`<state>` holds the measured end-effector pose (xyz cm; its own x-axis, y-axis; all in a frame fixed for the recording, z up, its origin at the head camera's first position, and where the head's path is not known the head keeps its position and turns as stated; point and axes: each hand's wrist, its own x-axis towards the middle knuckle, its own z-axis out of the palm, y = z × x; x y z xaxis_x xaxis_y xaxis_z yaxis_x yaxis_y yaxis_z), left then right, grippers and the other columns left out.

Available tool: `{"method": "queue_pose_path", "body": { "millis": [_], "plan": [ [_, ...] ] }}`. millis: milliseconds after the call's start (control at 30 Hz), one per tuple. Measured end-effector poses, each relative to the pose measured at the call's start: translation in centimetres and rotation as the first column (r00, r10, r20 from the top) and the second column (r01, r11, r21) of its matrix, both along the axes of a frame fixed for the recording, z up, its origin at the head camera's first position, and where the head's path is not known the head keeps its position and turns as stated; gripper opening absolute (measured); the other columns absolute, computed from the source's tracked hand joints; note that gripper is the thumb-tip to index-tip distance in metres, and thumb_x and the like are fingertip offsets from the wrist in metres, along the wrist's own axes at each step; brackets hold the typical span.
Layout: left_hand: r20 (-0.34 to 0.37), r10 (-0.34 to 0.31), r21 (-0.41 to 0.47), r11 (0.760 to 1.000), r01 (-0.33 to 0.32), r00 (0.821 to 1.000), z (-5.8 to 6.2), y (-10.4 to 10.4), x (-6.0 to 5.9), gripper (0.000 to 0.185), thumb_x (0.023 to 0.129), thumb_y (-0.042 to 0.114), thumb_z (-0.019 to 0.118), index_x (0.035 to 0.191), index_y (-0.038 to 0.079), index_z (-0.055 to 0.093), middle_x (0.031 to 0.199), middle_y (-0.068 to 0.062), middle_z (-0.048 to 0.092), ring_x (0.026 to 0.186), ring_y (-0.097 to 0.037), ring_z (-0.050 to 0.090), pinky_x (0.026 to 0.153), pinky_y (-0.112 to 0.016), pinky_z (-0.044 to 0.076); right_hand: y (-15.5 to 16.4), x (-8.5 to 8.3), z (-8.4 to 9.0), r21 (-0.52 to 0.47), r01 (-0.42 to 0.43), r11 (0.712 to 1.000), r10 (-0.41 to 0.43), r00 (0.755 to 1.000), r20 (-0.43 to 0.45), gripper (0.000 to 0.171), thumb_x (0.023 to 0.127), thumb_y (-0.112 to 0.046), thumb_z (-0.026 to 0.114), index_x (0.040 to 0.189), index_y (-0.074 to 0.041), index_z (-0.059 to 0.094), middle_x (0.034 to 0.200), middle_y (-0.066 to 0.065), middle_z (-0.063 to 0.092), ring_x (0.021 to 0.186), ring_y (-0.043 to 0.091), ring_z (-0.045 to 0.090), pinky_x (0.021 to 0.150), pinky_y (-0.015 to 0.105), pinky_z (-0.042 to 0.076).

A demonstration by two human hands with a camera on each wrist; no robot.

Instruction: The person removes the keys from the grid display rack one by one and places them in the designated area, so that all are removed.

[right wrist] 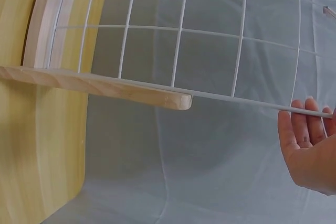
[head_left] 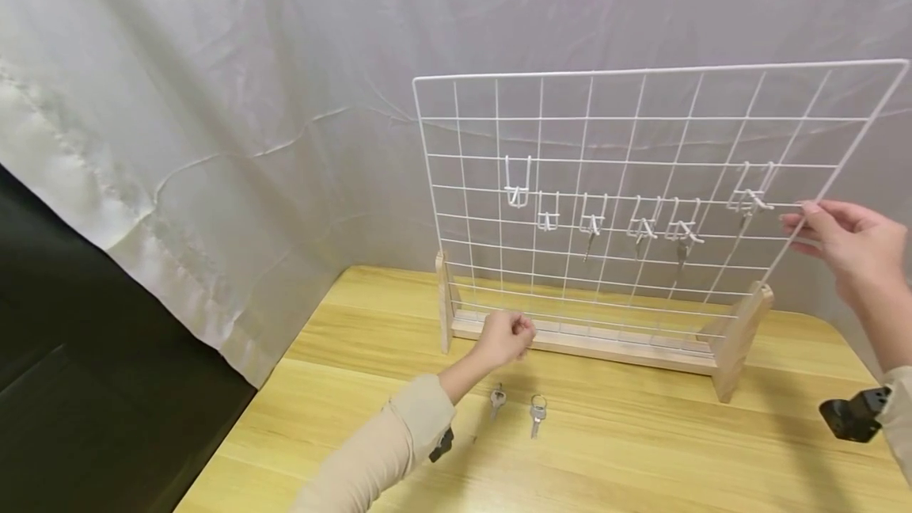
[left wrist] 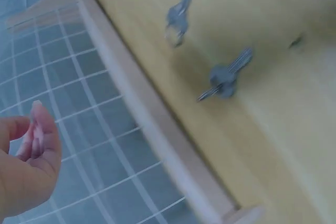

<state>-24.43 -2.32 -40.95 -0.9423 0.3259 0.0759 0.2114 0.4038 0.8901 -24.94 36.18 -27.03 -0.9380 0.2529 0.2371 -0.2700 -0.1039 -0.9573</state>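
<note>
Your left hand [head_left: 507, 336] hovers low with its fingers curled in, apparently holding nothing, just above the two keys [head_left: 517, 404] lying loose on the wooden table [head_left: 641, 450] in front of the rack's wooden base [head_left: 584, 343]. Moving right, the white wire grid [head_left: 641, 188] stands upright in that base with a row of white hooks [head_left: 627, 216] across its middle, some already carrying hanging keys. Farthest right, your right hand [head_left: 851, 244] has its fingers lightly curled round the grid's right edge wire, seemingly to steady the rack.
</note>
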Motion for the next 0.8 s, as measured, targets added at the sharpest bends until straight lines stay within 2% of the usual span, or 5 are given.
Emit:
{"method": "queue_pose_path", "body": {
  "millis": [100, 200, 400, 567, 800],
  "plan": [
    [-0.098, 0.012, 0.007, 1.000, -0.011, 0.995, 1.6, 0.4, -0.6, 0.013, 0.090, 0.003, 0.055, 0.089, -0.008, 0.062, 0.072, -0.017, 0.063, 0.050, -0.004, 0.050, 0.046, -0.013, 0.048, 0.0, -0.1, 0.2, 0.002, 0.001, 1.000, -0.001, 1.000, 0.012, 0.008, 0.088, -0.015, 0.060, 0.082, -0.017, 0.065, 0.064, -0.010, 0.070, 0.060, 0.000, 0.066, 0.050, 0.013, 0.053],
    [-0.150, 0.029, 0.022, 0.999, -0.026, 0.988, 3.0, 0.9, -1.1, 0.013, 0.089, 0.005, 0.056, 0.089, -0.006, 0.063, 0.073, -0.015, 0.064, 0.050, -0.002, 0.050, 0.046, -0.012, 0.048, 0.2, -0.1, 0.3, -0.016, -0.021, 1.000, 0.022, 1.000, 0.018, 0.008, 0.087, -0.014, 0.061, 0.082, -0.016, 0.066, 0.065, -0.008, 0.070, 0.060, 0.002, 0.066, 0.051, 0.014, 0.053],
    [-0.191, 0.043, 0.027, 0.999, -0.039, 0.981, 5.1, 1.8, -1.6, 0.012, 0.089, 0.009, 0.059, 0.089, -0.001, 0.065, 0.075, -0.013, 0.066, 0.055, -0.002, 0.052, 0.052, -0.013, 0.050, 0.5, -0.1, 0.3, -0.017, -0.068, 0.998, 0.069, 0.997, 0.022, 0.010, 0.087, -0.012, 0.061, 0.082, -0.016, 0.068, 0.066, -0.007, 0.071, 0.061, 0.004, 0.067, 0.052, 0.016, 0.054],
    [-0.248, 0.112, 0.027, 0.994, -0.109, 0.962, 6.7, 2.5, -1.8, 0.013, 0.087, 0.016, 0.062, 0.092, 0.004, 0.066, 0.085, -0.007, 0.068, 0.072, -0.006, 0.056, 0.066, -0.011, 0.048, 0.6, -0.3, 0.3, 0.000, -0.081, 0.997, 0.081, 0.997, 0.014, 0.010, 0.088, -0.012, 0.060, 0.083, -0.017, 0.068, 0.067, -0.008, 0.071, 0.062, 0.003, 0.067, 0.052, 0.015, 0.054],
    [-0.236, 0.218, 0.158, 0.970, -0.184, 0.947, 7.9, 4.0, -1.9, 0.019, 0.086, 0.016, 0.064, 0.097, 0.002, 0.065, 0.095, -0.010, 0.069, 0.084, -0.015, 0.065, 0.073, -0.011, 0.051, 0.8, -0.4, 0.1, 0.006, -0.084, 0.996, 0.084, 0.996, 0.015, 0.009, 0.088, -0.013, 0.060, 0.084, -0.017, 0.067, 0.068, -0.008, 0.071, 0.063, 0.002, 0.067, 0.053, 0.014, 0.053]
  ]
}}
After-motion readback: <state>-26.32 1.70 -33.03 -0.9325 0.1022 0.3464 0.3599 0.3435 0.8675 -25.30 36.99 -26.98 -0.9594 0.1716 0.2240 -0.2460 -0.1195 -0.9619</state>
